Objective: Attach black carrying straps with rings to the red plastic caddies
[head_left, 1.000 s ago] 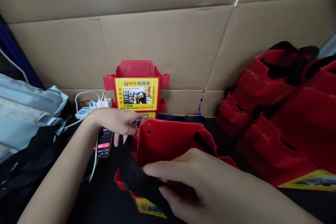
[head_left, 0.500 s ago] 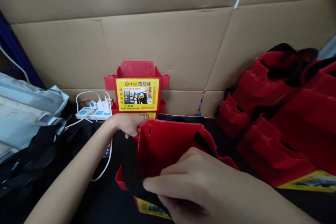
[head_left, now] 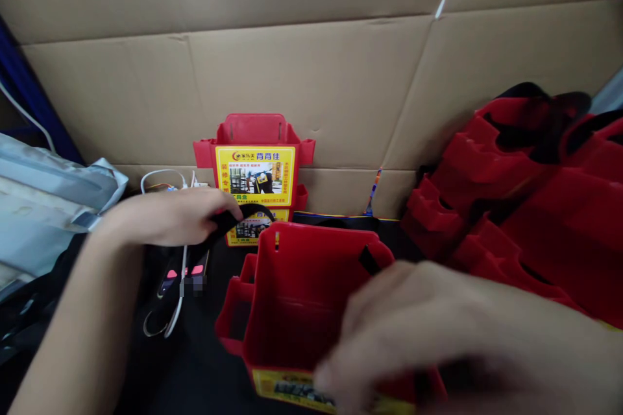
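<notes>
A red plastic tool box [head_left: 311, 272] with a yellow label stands in front of me, its top facing up. My left hand [head_left: 189, 214] is closed on a black strap [head_left: 256, 210], left of the box. The strap arches over to the back wall of the box near its left slot, and more of it hangs below the hand to a ring-like piece [head_left: 156, 323]. Another short piece of black strap [head_left: 370, 259] shows at the right slot. My right hand [head_left: 403, 324], smeared by motion, is over the box's front right side and hides part of it; its grip is unclear.
Stacked red tool boxes [head_left: 256, 175] stand behind, against a cardboard wall [head_left: 311, 91]. More red boxes with black straps [head_left: 549, 188] are piled at right. A phone [head_left: 168, 282], a white cable [head_left: 180, 311] and a pale bag [head_left: 48, 188] lie at left.
My left hand has moved left and up from the box's back left corner, drawing the strap out. My right hand has moved right, and the strap across the box's left side is gone from there.
</notes>
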Tool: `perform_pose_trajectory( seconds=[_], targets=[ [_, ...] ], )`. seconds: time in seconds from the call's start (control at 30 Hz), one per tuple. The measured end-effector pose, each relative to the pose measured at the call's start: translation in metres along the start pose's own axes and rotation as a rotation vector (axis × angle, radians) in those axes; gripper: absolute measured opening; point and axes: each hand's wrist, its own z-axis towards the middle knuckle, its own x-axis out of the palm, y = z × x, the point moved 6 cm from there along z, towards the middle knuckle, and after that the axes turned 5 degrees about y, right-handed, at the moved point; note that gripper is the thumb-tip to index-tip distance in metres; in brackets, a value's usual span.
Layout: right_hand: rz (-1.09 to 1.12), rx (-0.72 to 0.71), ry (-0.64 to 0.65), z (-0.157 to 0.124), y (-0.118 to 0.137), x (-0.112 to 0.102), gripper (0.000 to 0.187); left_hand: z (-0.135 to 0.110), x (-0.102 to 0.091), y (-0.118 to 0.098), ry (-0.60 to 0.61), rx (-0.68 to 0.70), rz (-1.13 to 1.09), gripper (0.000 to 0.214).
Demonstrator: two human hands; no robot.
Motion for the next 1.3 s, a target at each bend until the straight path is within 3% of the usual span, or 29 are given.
perform_pose_trajectory(
  seconds=[0.13, 0.23, 0.3, 0.47, 0.63, 0.83, 1.0, 1.07, 1.17, 1.23, 1.3],
  targets=[
    [-0.281, 0.06, -0.505, 0.003, -0.02, -0.033, 0.028, -0.046, -0.024, -0.011, -0.243, 0.044, 0.032, 0.043],
    [-0.501, 0.099, -0.704, 0.008, -0.03, -0.038, 0.052, -0.058, -0.022, -0.028, -0.276, 0.076, 0.05, 0.043],
    [-0.563, 0.152, -0.693, 0.014, -0.035, -0.035, 0.061, -0.057, -0.018, -0.039, -0.274, 0.111, 0.047, 0.044],
    [-0.522, 0.196, -0.703, 0.013, -0.033, -0.035, 0.056, -0.047, -0.017, -0.055, -0.357, 0.092, -0.018, 0.045],
    [-0.081, 0.093, -0.788, 0.004, -0.039, -0.046, 0.061, -0.045, -0.014, -0.067, -0.441, 0.076, -0.072, 0.042],
    [0.476, 0.126, -0.704, 0.005, -0.053, -0.045, 0.027, -0.043, -0.007, -0.072, -0.271, 0.094, -0.024, 0.032],
    [0.73, 0.224, -0.607, 0.014, -0.055, -0.029, 0.02, -0.033, -0.022, -0.095, -0.481, 0.218, -0.03, 0.021],
    [0.756, 0.252, -0.562, 0.016, -0.057, -0.025, 0.022, -0.026, -0.022, -0.099, -0.526, 0.197, -0.047, 0.011],
    [0.696, 0.211, -0.505, 0.015, -0.057, -0.027, 0.04, -0.021, -0.021, -0.089, -0.55, 0.05, -0.081, 0.01],
    [0.559, 0.183, -0.48, 0.012, -0.055, -0.031, 0.049, -0.022, -0.021, -0.076, -0.526, -0.081, -0.098, 0.009],
    [0.364, 0.248, -0.504, 0.009, -0.057, -0.035, 0.045, -0.025, -0.02, -0.067, -0.477, -0.17, -0.088, 0.013]
  ],
)
